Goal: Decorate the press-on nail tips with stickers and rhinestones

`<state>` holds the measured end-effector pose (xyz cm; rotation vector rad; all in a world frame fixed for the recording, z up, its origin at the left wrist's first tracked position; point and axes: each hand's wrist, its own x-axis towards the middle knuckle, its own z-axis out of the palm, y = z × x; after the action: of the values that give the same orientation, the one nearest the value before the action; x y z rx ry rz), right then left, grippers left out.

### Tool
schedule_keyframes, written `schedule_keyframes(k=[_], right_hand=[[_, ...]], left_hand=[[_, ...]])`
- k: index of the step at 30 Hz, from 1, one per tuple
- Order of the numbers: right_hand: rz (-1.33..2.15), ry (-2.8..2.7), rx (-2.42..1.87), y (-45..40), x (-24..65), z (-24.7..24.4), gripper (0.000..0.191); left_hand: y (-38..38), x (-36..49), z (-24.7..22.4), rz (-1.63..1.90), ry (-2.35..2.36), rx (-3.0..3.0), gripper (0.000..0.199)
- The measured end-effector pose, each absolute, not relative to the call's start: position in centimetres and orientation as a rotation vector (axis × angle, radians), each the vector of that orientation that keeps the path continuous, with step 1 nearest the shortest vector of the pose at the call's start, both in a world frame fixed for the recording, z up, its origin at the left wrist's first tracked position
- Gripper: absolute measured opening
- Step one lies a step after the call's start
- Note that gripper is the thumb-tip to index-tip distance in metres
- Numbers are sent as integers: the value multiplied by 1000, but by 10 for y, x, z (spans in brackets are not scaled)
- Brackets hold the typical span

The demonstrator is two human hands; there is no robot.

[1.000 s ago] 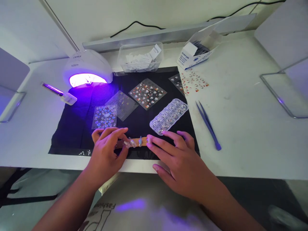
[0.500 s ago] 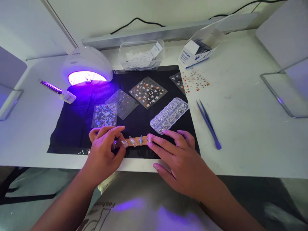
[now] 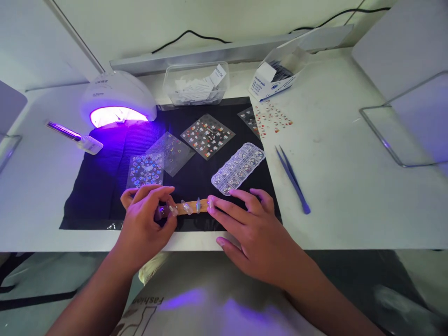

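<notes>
A narrow wooden stick (image 3: 192, 206) lies across the front of the black mat, with several glossy false nails (image 3: 198, 205) set across it. At its left end, the thumb and index finger of my left hand (image 3: 147, 217) pinch a pale false nail (image 3: 173, 210); the other fingers curl behind. My right hand (image 3: 250, 228) is spread, its index and middle fingertips resting on the stick's right end and its thumb held apart. Those fingertips partly hide the stick's end. Just beyond the right hand lies a clear compartment case (image 3: 238, 169) of small rhinestones.
A lit nail lamp (image 3: 119, 95) and a small handheld lamp (image 3: 75, 138) stand at left. Sticker sheets (image 3: 207, 136) lie on the black mat (image 3: 105, 186). Behind are a plastic tub (image 3: 196, 84) of packets and an alcohol pad box (image 3: 271, 80). Blue tweezers (image 3: 293, 181) lie at right.
The whole view has shifted slightly, so things appear a little further left. Both hands keep nearly the same places on the stick; nothing is visibly taken up or let go.
</notes>
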<state>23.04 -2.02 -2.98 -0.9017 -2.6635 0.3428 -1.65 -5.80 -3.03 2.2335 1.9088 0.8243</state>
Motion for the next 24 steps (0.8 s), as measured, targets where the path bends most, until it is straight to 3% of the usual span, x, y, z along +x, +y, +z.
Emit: schedule_keyframes(k=[16,24], right_hand=[[414,-2660,-919,-22,231,-30,43],[395,-2655,-907,-20,231,-30,43]], left_hand=[[-60,-18,-31,805,1884,2253,31],[-61,-21,-18,683,1833,2314,53]])
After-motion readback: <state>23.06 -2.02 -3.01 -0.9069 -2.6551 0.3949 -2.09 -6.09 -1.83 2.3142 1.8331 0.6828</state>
